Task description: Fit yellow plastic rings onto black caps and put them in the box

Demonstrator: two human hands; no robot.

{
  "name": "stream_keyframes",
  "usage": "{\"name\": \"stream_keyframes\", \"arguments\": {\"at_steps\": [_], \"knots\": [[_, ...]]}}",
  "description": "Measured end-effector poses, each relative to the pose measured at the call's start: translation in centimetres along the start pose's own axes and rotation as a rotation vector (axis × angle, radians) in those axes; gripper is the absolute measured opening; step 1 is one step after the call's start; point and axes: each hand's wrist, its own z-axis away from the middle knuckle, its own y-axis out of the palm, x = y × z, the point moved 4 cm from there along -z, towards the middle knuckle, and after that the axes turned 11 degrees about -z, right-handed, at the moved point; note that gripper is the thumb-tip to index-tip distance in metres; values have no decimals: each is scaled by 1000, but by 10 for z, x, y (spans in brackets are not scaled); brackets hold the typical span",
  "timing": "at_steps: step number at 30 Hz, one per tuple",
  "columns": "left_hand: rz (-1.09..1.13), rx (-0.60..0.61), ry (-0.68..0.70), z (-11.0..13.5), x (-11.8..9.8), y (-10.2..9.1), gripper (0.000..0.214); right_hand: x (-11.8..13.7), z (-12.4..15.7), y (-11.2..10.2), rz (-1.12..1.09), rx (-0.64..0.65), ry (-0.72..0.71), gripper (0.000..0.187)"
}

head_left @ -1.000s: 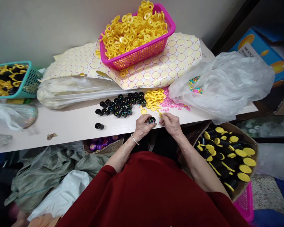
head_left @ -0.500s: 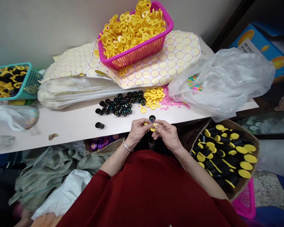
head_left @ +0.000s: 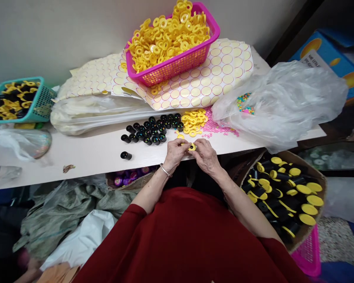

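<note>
At the table's front edge, both hands have their fingers closed around a yellow ring cap (head_left: pixel 192 147). My left hand (head_left: pixel 175 154) pinches it from the left, and my right hand (head_left: pixel 207 155) grips its right side. A dark hole shows in the cap's middle. It appears to lie over a small black cup, whose body is hidden by the fingers. Just beyond my left fingertips is a loose yellow ring cap (head_left: pixel 180 136). Several black cups (head_left: pixel 147 131) holding coloured beads stand to the left, and one black cup (head_left: pixel 126 155) is apart from them.
Behind the hands lie piled yellow ring caps (head_left: pixel 194 122) and pink beads (head_left: pixel 215 125). A pink basket (head_left: pixel 172 70) of yellow caps stands on sticker sheets (head_left: pixel 224 74). To the right are a plastic bag (head_left: pixel 286 102) and a carton (head_left: pixel 317 228) of capped black cups.
Both hands have moved slightly forward. The yellow cap now covers the place where the black cup's open top showed, and the white sliver at my right fingertips is no longer visible.
</note>
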Motion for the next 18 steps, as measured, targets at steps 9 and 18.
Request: {"name": "stream_keyframes", "arguments": {"at_steps": [9, 18], "knots": [[-15, 17, -7, -4, 7, 4, 19, -5, 2, 2, 13, 27, 8, 18], [48, 52, -46, -8, 9, 5, 25, -8, 3, 9, -46, 5, 74, 17]]}}
